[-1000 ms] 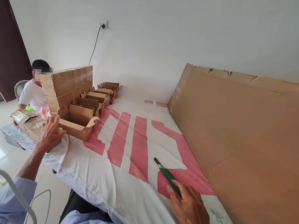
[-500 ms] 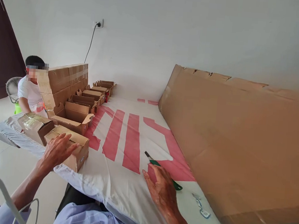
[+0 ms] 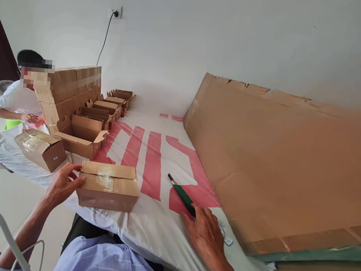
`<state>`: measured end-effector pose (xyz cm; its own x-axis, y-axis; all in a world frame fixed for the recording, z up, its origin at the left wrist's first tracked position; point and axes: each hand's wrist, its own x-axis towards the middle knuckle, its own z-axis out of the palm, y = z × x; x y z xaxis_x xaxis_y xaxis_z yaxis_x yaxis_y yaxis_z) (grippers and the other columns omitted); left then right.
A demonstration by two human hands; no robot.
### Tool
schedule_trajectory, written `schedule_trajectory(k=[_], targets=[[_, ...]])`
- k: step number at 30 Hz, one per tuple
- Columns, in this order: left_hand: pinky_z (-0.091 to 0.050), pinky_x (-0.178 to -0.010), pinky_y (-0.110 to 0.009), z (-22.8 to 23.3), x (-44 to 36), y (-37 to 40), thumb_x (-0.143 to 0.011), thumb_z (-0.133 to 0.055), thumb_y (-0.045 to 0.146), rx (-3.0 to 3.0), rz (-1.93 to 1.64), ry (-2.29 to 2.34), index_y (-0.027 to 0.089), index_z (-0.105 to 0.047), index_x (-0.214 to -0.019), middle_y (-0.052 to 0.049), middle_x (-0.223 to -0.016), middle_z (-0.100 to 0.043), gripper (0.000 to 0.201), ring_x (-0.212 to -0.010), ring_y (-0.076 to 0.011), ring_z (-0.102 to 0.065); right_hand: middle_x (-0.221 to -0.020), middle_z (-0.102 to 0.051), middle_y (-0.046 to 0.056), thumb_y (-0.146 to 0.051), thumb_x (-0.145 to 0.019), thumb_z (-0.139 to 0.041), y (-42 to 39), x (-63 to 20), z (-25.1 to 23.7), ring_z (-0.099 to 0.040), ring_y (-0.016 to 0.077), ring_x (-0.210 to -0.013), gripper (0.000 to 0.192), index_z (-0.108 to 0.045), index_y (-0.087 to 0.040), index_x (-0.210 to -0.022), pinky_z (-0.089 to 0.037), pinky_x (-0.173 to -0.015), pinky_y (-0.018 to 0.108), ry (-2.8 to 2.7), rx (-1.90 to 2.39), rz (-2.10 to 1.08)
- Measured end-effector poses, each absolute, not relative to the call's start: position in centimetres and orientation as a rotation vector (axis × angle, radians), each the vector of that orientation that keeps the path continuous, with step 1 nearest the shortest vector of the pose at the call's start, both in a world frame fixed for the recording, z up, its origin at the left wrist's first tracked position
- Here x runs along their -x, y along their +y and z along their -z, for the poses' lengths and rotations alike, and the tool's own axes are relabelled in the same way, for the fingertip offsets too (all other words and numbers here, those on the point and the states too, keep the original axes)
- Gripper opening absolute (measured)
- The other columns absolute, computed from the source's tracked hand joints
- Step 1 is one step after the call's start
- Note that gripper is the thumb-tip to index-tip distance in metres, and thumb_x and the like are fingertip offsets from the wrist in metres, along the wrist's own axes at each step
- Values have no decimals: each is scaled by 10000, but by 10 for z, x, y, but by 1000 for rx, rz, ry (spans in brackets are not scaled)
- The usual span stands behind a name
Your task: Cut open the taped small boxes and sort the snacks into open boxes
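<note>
**Taped box drawn in, cutter under your right hand**

Since a second ago you have pulled the taped cardboard box (image 3: 108, 186) from the far left to the cloth's near edge in front of you, and your right hand has settled back onto the cutter. The large cardboard sheet (image 3: 285, 170) leans along the right; the white and red cloth (image 3: 153, 158) covers the table. Your left hand (image 3: 60, 184) cups the box's left end, fingers curled against it. Your right hand (image 3: 205, 230) lies on the green utility knife (image 3: 183, 196), fingers loosely over its handle; whether they grip it I cannot tell. Keep the left hand bracing the box, clear of the tape seam.
</note>
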<state>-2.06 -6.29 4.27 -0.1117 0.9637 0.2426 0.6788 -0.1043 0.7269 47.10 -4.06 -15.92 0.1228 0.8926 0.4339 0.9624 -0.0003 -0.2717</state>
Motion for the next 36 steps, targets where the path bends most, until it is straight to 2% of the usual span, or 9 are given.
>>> schedule_trajectory(k=[4,8,11,17,20,23,26,31,36], targets=[[-552,-676,-314,-31,3,-71,-820,-748,574,-1555,-1144,1556,192,-792,-1069,-81,-909,-790,458,-790,-230,-720,-1175,-687,214,-408,-979,-517,-32,-476,157,-623,380,-1079,392,-670,-140,-1221,-522,-955,493,-1812,1949,227],[-552,-699,-311,-20,4,-68,-734,-829,629,-1437,-1250,1461,197,-782,-980,-66,-844,-781,499,-777,-225,-712,-1145,-692,202,-329,-988,-546,-24,-475,141,-617,363,-1062,285,-698,-148,-1147,-499,-935,460,-1823,2075,211],[-570,-732,-320,-17,10,-60,-676,-873,667,-1446,-1311,1462,209,-800,-930,-83,-963,-789,529,-863,-247,-712,-1164,-687,190,-253,-980,-564,-20,-469,123,-604,349,-1115,223,-707,-156,-1121,-467,-977,447,-1866,2075,121],[-595,-745,-332,-15,16,-45,-626,-862,766,-1381,-1224,1483,246,-802,-987,-67,-944,-815,636,-884,-283,-736,-1068,-664,145,-234,-966,-562,-11,-461,110,-576,317,-1097,95,-648,-200,-947,-434,-948,429,-1632,1937,-52],[-603,-729,-339,-8,20,-41,-626,-850,777,-1364,-1234,1485,260,-795,-993,-63,-953,-826,636,-903,-310,-756,-945,-636,127,-325,-1016,-453,-9,-460,111,-573,291,-948,216,-562,-224,-860,-446,-868,426,-1519,1888,-107],[-597,-726,-328,-2,24,-38,-657,-850,751,-1362,-1212,1488,264,-785,-1040,-62,-958,-830,624,-918,-309,-762,-807,-585,66,-521,-1073,-287,-12,-450,108,-542,243,-767,416,-497,-250,-837,-453,-756,394,-1411,1794,-216],[-594,-749,-339,-3,21,-37,-661,-857,737,-1383,-1203,1487,235,-776,-1023,-86,-1002,-829,624,-938,-311,-764,-723,-580,27,-726,-1052,-192,-19,-422,99,-537,209,-677,613,-510,-251,-831,-454,-671,347,-1358,1629,-426],[-613,-790,-380,-16,5,-45,-686,-859,650,-1434,-1242,1405,196,-762,-958,-141,-1138,-809,538,-992,-325,-775,-714,-645,34,-817,-963,-469,-32,-356,78,-580,206,-686,626,-608,-219,-840,-483,-683,333,-1223,1196,-984],[-622,-798,-373,-23,-2,-55,-754,-791,488,-1514,-1188,1462,201,-751,-1070,-149,-1251,-778,429,-1045,-311,-771,-776,-644,29,-788,-970,-486,-39,-321,68,-569,210,-749,589,-612,-226,-844,-487,-691,323,-1222,1165,-931]])
